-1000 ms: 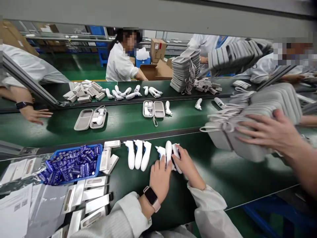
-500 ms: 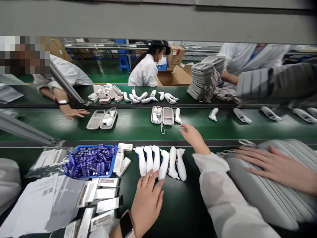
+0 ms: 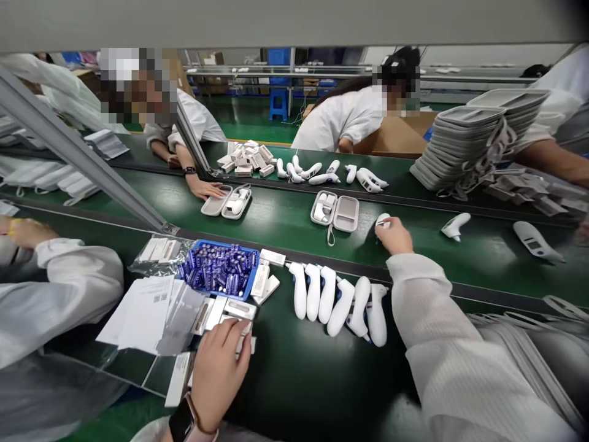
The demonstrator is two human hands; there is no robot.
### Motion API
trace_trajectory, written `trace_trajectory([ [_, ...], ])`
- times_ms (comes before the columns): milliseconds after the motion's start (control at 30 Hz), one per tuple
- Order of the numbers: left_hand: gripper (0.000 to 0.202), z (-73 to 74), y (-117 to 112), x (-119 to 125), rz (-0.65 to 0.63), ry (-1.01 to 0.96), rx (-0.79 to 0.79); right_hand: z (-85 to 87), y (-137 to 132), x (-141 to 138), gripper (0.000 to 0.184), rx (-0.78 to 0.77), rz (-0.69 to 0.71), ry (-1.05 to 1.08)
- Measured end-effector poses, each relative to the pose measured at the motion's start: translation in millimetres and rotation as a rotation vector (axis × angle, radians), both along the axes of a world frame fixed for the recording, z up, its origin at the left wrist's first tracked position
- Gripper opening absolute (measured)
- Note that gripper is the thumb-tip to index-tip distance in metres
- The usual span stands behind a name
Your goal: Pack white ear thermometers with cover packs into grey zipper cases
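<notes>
My right hand [image 3: 394,235] reaches over the far belt, its fingers closed round a white handheld thermometer [image 3: 381,219]. Among flat white boxes on the near bench is my left hand [image 3: 223,362]. Its fingers curl over a small white box [image 3: 245,328], with the thumb on the near side; the palm covers much of it. To the right lies a row of several white thermometers with blue parts [image 3: 327,294]. An open grey case [image 3: 346,213] holding a white thermometer rests on the belt left of my right hand.
A blue tray [image 3: 252,288] of purple batteries sits beside paper sheets [image 3: 138,313]. Grey cases [image 3: 519,344] are stacked at right. Across the belt, a co-worker's hand [image 3: 205,188] touches another open case [image 3: 237,202]. A metal post [image 3: 92,147] slants across the left.
My right hand has closed on a thermometer on the belt. My left hand has gone from the thermometer row to the white boxes. The co-worker's hand at right has left the case stack.
</notes>
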State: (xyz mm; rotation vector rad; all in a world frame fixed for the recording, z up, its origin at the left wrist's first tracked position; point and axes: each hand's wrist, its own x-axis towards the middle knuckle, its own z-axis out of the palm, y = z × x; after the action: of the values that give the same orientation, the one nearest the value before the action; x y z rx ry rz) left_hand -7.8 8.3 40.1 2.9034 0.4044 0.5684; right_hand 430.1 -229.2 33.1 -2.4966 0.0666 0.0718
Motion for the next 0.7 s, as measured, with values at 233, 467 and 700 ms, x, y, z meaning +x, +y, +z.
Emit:
trace_trajectory([
  [233,0.035,-13.3,9,-29,-0.096,0.249,0.021,55.6,-31,-168,0.050,0.370,0.012,-0.043],
  [467,0.045,-34.8,4,-14,-0.105,0.193,-0.062,81.8,-86,-329,0.032,0.427,0.813,0.314],
  [700,0.033,-29.1,-8,6,-0.221,0.177,-0.006,54.0,-79,-378,0.106,0.962,0.876,0.842],
])
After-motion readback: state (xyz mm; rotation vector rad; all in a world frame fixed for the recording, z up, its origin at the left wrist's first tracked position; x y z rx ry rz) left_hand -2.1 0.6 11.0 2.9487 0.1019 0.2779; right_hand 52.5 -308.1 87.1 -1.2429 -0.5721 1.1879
